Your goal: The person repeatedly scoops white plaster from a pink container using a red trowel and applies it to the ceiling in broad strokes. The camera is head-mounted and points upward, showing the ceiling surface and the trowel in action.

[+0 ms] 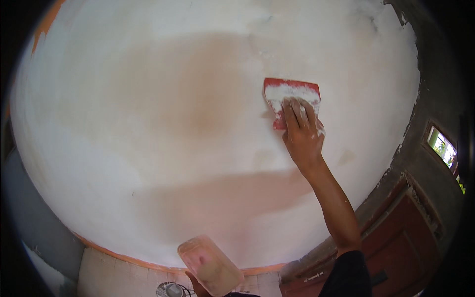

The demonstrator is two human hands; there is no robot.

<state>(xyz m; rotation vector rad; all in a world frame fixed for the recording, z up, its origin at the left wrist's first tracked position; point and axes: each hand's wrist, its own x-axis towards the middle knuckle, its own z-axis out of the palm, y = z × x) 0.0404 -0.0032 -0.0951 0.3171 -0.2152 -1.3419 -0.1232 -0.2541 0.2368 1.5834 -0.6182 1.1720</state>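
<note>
My right hand [302, 133], arm stretched upward, grips a red putty spreader [272, 89] smeared with white paste. The spreader's wide edge points up, close against a white-coated wall [148, 133]; whether it touches cannot be told. White paste also clings to my fingers. Low in the view, my left hand [198, 288] holds a shallow rectangular plastic tub [210, 267] with rounded corners. Most of that hand is hidden behind the tub. A pale patch shows in the tub, but I cannot make out what it is.
An orange strip [163, 269] borders the wall's lower edge above pale tiles [111, 272]. Bare grey wall [425, 114] lies to the right, with a small window opening [442, 146] and a dark red door [405, 242]. A round grey object [170, 290] sits beside the tub.
</note>
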